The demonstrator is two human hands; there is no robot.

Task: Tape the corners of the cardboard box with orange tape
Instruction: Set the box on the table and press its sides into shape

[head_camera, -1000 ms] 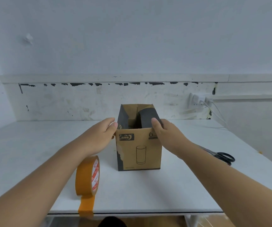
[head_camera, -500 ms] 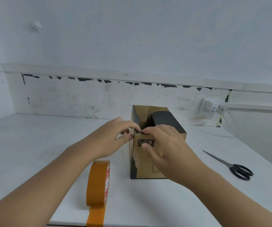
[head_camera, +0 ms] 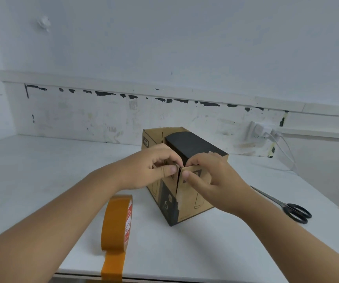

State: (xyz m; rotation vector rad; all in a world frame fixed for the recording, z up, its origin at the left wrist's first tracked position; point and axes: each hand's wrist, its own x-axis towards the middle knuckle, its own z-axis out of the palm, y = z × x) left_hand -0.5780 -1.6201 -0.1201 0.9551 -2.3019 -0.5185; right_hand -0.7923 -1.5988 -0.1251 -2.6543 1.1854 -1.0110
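Presently both hands pinch the cardboard box (head_camera: 185,193) at its near top corner: left hand (head_camera: 150,166), right hand (head_camera: 209,180), hiding the corner seam. Orange tape (head_camera: 116,223) stands on the worktop (head_camera: 42,180), its loose end cut off below.

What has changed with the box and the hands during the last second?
The cardboard box was turned, so one vertical corner now faces the person. Both hands came from its sides to the top of that corner: the left hand and right hand now pinch the edges together there. The orange tape and the scissors stayed untouched on the table.
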